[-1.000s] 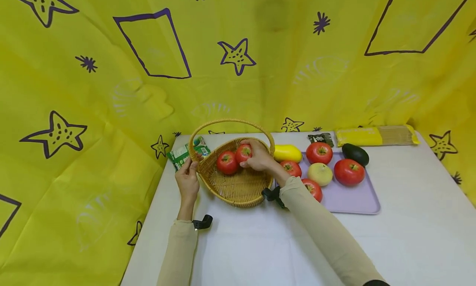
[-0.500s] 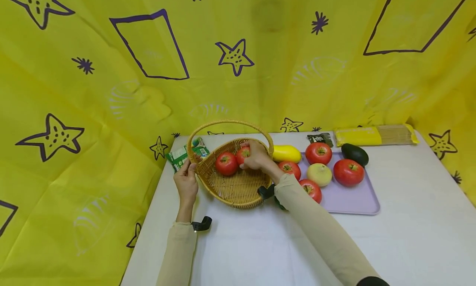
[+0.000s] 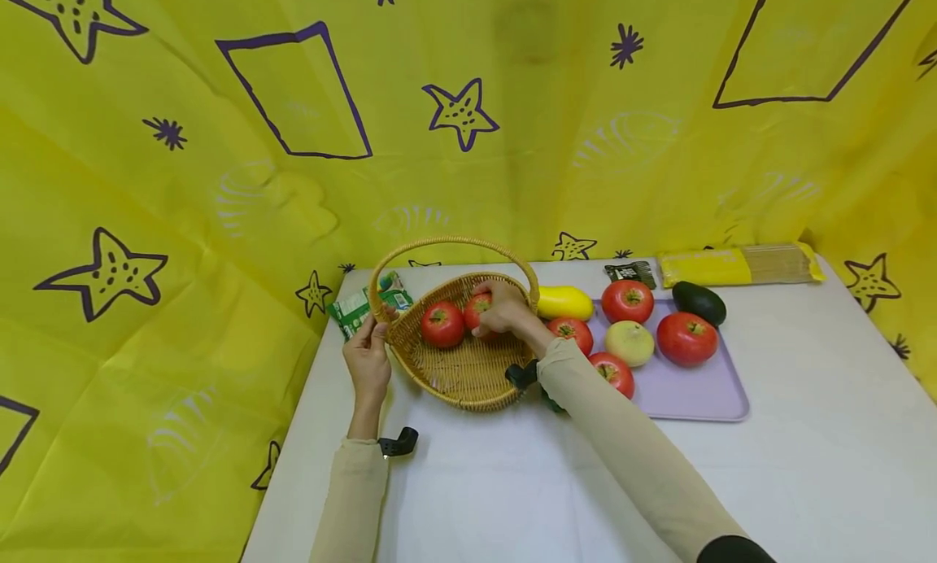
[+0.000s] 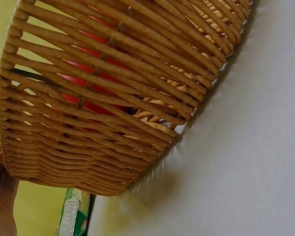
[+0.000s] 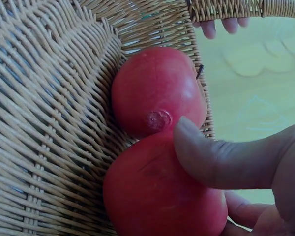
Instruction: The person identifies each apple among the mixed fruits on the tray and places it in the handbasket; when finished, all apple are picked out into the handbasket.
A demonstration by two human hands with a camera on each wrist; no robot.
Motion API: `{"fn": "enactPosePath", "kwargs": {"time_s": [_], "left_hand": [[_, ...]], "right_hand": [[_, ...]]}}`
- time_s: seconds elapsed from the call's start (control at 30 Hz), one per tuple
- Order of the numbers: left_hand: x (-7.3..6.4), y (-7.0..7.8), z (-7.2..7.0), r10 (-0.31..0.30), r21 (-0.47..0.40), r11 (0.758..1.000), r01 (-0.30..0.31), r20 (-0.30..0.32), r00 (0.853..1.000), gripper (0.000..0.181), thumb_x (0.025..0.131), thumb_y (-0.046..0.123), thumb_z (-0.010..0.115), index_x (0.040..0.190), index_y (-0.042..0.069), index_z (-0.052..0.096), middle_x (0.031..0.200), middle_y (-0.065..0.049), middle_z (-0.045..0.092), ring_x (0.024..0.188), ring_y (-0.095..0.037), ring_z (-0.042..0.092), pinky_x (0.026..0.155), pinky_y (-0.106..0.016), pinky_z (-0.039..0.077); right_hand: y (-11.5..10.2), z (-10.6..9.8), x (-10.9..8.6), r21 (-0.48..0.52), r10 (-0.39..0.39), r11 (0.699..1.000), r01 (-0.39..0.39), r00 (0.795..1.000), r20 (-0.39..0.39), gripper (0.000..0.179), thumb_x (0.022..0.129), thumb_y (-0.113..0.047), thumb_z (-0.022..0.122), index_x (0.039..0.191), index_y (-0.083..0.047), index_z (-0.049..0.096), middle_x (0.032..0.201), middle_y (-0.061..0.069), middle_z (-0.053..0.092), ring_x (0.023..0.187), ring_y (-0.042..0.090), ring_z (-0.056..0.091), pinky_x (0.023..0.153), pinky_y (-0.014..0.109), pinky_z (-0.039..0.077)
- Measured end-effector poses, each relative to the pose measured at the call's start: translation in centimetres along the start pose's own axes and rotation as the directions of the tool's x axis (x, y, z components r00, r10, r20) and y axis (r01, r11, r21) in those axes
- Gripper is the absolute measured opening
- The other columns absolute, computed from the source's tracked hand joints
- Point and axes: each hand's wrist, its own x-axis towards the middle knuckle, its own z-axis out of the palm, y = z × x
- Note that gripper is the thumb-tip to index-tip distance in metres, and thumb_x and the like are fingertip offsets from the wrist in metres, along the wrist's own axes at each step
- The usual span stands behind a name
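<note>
My left hand (image 3: 368, 360) grips the wicker basket (image 3: 461, 384) at the left foot of its arched handle (image 3: 454, 240). The left wrist view shows the basket's woven side (image 4: 113, 98) close up, with red showing through the gaps. Two red apples lie in the basket, side by side against its far side. My right hand (image 3: 505, 309) reaches inside and holds the right apple (image 5: 162, 191), thumb across its top. The left apple (image 3: 442, 325) touches or nearly touches it and shows a dark stem in the right wrist view.
Right of the basket, a lilac tray (image 3: 695, 400) bears several red apples, a pale round fruit (image 3: 629, 343) and a dark green avocado (image 3: 699, 304). A yellow squash-like vegetable (image 3: 565, 303), a small black packet (image 3: 629, 273), a noodle pack (image 3: 739, 266) and a green packet (image 3: 355, 307) lie around.
The left apple has shifted slightly left in the basket. My right hand keeps its hold on the other apple, and my left hand stays on the handle foot.
</note>
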Motion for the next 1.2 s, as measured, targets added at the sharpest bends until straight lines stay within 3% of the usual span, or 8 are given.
{"fn": "enactPosePath", "kwargs": {"time_s": [0.17, 0.43, 0.73, 1.03, 1.2], "left_hand": [[-0.1, 0.0, 0.0, -0.003, 0.002, 1.000, 0.003, 0.010, 1.000, 0.033, 0.106, 0.005, 0.060, 0.135, -0.011, 0.067, 0.120, -0.036, 0.071, 0.111, -0.018, 0.077, 0.099, -0.021, 0.057], [-0.1, 0.0, -0.2, 0.018, 0.020, 1.000, -0.018, 0.014, 1.000, 0.034, 0.106, 0.005, 0.061, 0.134, -0.013, 0.067, 0.117, -0.020, 0.079, 0.109, -0.013, 0.076, 0.098, -0.023, 0.059], [-0.1, 0.1, -0.1, 0.020, 0.015, 1.000, -0.020, 0.018, 1.000, 0.033, 0.106, 0.005, 0.061, 0.134, -0.011, 0.068, 0.118, -0.026, 0.077, 0.110, -0.019, 0.077, 0.097, -0.023, 0.059], [-0.2, 0.1, -0.1, 0.021, -0.001, 1.000, -0.021, 0.016, 1.000, 0.034, 0.106, 0.004, 0.060, 0.137, -0.010, 0.066, 0.121, -0.031, 0.074, 0.111, -0.016, 0.077, 0.099, -0.021, 0.058], [-0.2, 0.2, 0.0, 0.006, 0.002, 1.000, -0.006, 0.005, 1.000, 0.033, 0.106, 0.005, 0.061, 0.137, -0.006, 0.068, 0.120, -0.022, 0.078, 0.109, -0.011, 0.076, 0.097, -0.020, 0.058]], "right_hand": [[0.1, 0.1, 0.1, 0.028, 0.034, 0.999, -0.034, 0.999, -0.009, 0.077, 0.069, 0.009, 0.090, 0.139, -0.008, 0.065, 0.139, 0.023, 0.061, 0.123, 0.039, 0.060, 0.097, 0.045, 0.058], [0.1, 0.2, 0.6, 0.045, 0.046, 0.998, -0.046, 0.999, -0.006, 0.077, 0.069, 0.012, 0.088, 0.140, -0.008, 0.063, 0.142, 0.023, 0.059, 0.127, 0.040, 0.058, 0.100, 0.047, 0.058], [0.2, 0.1, 0.6, 0.052, 0.035, 0.998, -0.036, 0.999, 0.025, 0.090, 0.069, 0.014, 0.085, 0.151, -0.008, 0.054, 0.147, 0.024, 0.056, 0.132, 0.041, 0.056, 0.104, 0.048, 0.057], [-0.3, -0.6, -0.7, 0.003, -0.096, 0.995, 0.096, 0.995, 0.042, 0.103, 0.069, -0.001, 0.094, 0.159, -0.007, 0.045, 0.160, 0.023, 0.048, 0.144, 0.042, 0.049, 0.118, 0.054, 0.045], [-0.6, -1.9, -2.9, -0.017, -0.236, 0.971, 0.238, 0.968, 0.089, 0.100, 0.077, -0.014, 0.095, 0.161, -0.007, 0.042, 0.164, 0.022, 0.044, 0.150, 0.042, 0.043, 0.122, 0.057, 0.039]]}}
